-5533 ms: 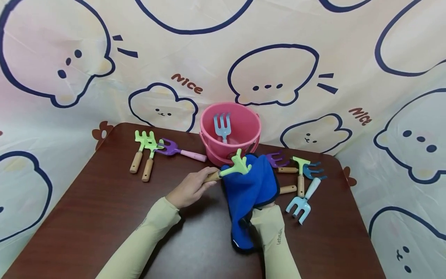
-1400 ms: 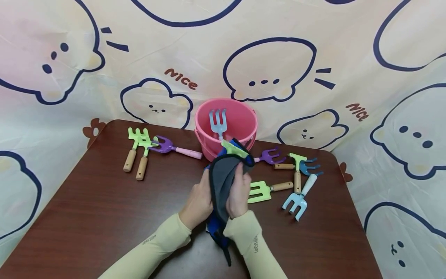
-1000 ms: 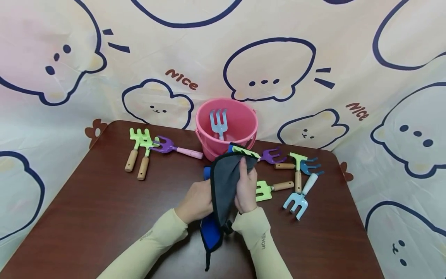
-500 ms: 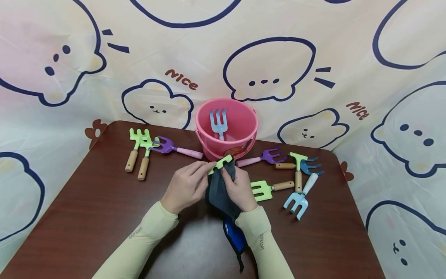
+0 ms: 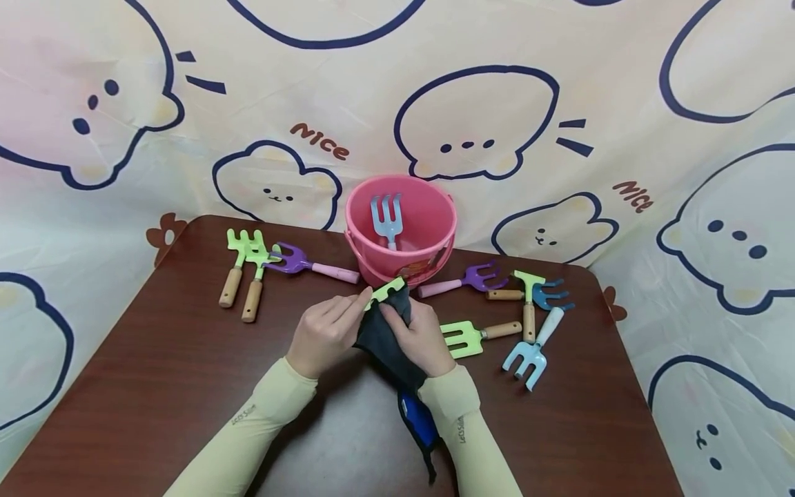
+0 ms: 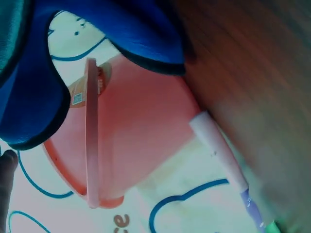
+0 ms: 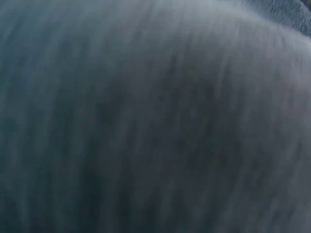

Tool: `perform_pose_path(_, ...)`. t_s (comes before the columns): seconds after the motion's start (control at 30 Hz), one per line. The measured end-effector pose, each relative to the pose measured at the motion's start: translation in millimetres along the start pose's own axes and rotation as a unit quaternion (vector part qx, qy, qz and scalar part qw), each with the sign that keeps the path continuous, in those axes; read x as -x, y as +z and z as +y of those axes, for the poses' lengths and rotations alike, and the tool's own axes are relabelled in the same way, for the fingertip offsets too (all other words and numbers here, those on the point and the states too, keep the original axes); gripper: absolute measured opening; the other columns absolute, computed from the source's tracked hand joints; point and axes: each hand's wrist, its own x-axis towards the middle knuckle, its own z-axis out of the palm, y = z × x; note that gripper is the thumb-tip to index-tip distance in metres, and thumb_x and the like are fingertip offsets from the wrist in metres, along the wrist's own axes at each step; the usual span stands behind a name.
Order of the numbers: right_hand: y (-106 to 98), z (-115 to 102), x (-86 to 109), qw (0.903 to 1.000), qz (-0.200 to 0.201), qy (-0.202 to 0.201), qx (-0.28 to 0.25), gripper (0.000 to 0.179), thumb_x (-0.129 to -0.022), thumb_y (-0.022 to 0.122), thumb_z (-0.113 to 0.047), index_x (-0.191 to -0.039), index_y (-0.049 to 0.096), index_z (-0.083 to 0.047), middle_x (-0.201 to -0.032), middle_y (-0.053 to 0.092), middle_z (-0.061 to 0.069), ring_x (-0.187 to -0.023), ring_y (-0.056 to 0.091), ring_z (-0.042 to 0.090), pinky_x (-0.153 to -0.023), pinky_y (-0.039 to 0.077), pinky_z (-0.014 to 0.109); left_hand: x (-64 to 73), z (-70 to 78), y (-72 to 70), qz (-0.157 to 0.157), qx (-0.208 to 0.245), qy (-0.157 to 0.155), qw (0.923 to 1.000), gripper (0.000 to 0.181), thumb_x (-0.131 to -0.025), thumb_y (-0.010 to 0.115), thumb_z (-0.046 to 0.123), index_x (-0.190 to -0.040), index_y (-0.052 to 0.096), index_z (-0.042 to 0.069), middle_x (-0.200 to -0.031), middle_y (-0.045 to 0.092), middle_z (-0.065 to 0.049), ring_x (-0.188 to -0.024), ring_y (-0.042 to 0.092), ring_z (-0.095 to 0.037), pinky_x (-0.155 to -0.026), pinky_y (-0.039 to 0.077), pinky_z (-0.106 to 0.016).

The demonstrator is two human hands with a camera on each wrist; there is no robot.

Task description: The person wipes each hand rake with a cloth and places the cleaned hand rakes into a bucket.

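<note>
In the head view, a light green hand rake (image 5: 386, 291) is held up in front of the bucket, its notched head showing and its handle hidden. My left hand (image 5: 326, 335) pinches the rake's head at its left end with curled fingers. My right hand (image 5: 425, 342) grips a cleaning cloth (image 5: 388, 348), dark grey on one side and blue on the other, with the thumb pressing it against the rake head. A blue corner of the cloth hangs below the right wrist. Blurred grey cloth (image 7: 155, 116) fills the right wrist view; the blue side of the cloth (image 6: 141, 34) shows in the left wrist view.
A pink bucket (image 5: 404, 266) with a light blue fork (image 5: 388, 217) inside stands behind the hands. Two green rakes (image 5: 252, 276) and a purple fork (image 5: 295, 261) lie left. Right lie another purple fork (image 5: 478, 277), a green fork (image 5: 466, 338), a light blue fork (image 5: 531, 357) and other tools.
The left hand has gone from the rake's wooden handle to its head. The right hand's cloth, earlier wrapped over the head, now lies grey side up below its edge. Little moved in the last half second.
</note>
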Motion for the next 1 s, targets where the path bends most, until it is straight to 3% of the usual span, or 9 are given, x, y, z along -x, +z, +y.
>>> perform_pose_path(0.13,1.0,-1.4,-0.4,0.9986,-0.053,-0.001,-0.008,0.02,-0.102,0.066,-0.019,-0.112,0.07,-0.002,-0.101,0.076,0.011,-0.088,0.071,0.021,-0.084,0.06,0.036,0.2,-5.0,-5.7,0.03,0.011,-0.017,0.9993,0.027,-0.099,0.069,0.01,-0.123,0.073,-0.001,-0.09,0.076,-0.014,-0.071,0.072,-0.023,-0.069,0.062,-0.036)
perform_pose_path(0.3,0.7,-2.1,1.2,0.995,-0.096,0.001,-0.025,0.024,-0.102,0.066,-0.018,-0.122,0.067,-0.004,-0.107,0.075,0.01,-0.092,0.07,0.019,-0.09,0.06,0.037,-2.9,-11.9,-11.1,0.071,0.0,-0.008,0.9974,0.025,-0.102,0.063,0.011,-0.122,0.073,-0.002,-0.093,0.078,-0.017,-0.072,0.074,-0.027,-0.066,0.062,-0.04)
perform_pose_path(0.47,0.1,2.5,1.1,0.9932,-0.108,-0.024,-0.037,0.027,-0.103,0.064,-0.015,-0.127,0.065,-0.003,-0.108,0.074,0.011,-0.094,0.069,0.021,-0.091,0.06,0.037,-7.5,-17.8,-14.8,0.097,-0.016,0.004,0.9951,0.026,-0.105,0.056,0.01,-0.121,0.074,-0.001,-0.092,0.078,-0.017,-0.072,0.074,-0.028,-0.062,0.061,-0.039)
perform_pose_path(0.6,-1.8,11.6,-0.1,0.9916,-0.122,-0.026,-0.032,0.026,-0.102,0.065,-0.014,-0.127,0.064,-0.005,-0.11,0.073,0.01,-0.099,0.069,0.022,-0.093,0.059,0.039,-9.1,-24.2,-17.2,0.125,-0.021,-0.014,0.9919,0.023,-0.102,0.06,0.005,-0.118,0.075,-0.001,-0.093,0.078,-0.016,-0.072,0.074,-0.028,-0.06,0.06,-0.04)
perform_pose_path(0.73,-6.4,22.9,-1.5,0.9893,-0.146,-0.001,-0.005,0.031,-0.101,0.068,-0.019,-0.131,0.063,-0.011,-0.121,0.072,0.005,-0.11,0.068,0.021,-0.102,0.055,0.044,-9.2,-36.0,-20.1,0.161,-0.026,-0.059,0.9848,0.022,-0.095,0.068,0.0,-0.115,0.077,0.001,-0.089,0.077,-0.016,-0.068,0.073,-0.031,-0.055,0.058,-0.043)
perform_pose_path(0.83,-13.3,30.8,-3.0,0.9898,-0.137,0.025,0.031,0.029,-0.102,0.067,-0.022,-0.13,0.065,-0.013,-0.121,0.073,0.005,-0.111,0.068,0.022,-0.103,0.054,0.047,-8.8,-50.5,-25.0,0.19,-0.028,-0.117,0.9743,0.021,-0.09,0.072,-0.002,-0.11,0.079,0.001,-0.086,0.077,-0.016,-0.066,0.071,-0.034,-0.055,0.055,-0.046)
perform_pose_path(0.9,-20.7,36.5,-4.0,0.9909,-0.116,0.045,0.051,0.027,-0.103,0.064,-0.023,-0.128,0.067,-0.013,-0.121,0.074,0.006,-0.111,0.069,0.023,-0.103,0.053,0.048,-7.7,-63.2,-31.0,0.215,-0.027,-0.172,0.9609,0.016,-0.091,0.073,0.0,-0.106,0.08,0.0,-0.088,0.078,-0.017,-0.069,0.073,-0.036,-0.06,0.055,-0.047)
perform_pose_path(1.0,-34.5,40.9,-4.3,0.9933,-0.075,0.076,0.044,0.026,-0.103,0.065,-0.021,-0.126,0.071,-0.011,-0.121,0.075,0.009,-0.111,0.071,0.027,-0.104,0.053,0.051,-4.2,-79.5,-43.5,0.235,-0.019,-0.265,0.935,0.016,-0.097,0.07,0.008,-0.104,0.08,-0.002,-0.095,0.079,-0.019,-0.078,0.075,-0.038,-0.076,0.057,-0.024)
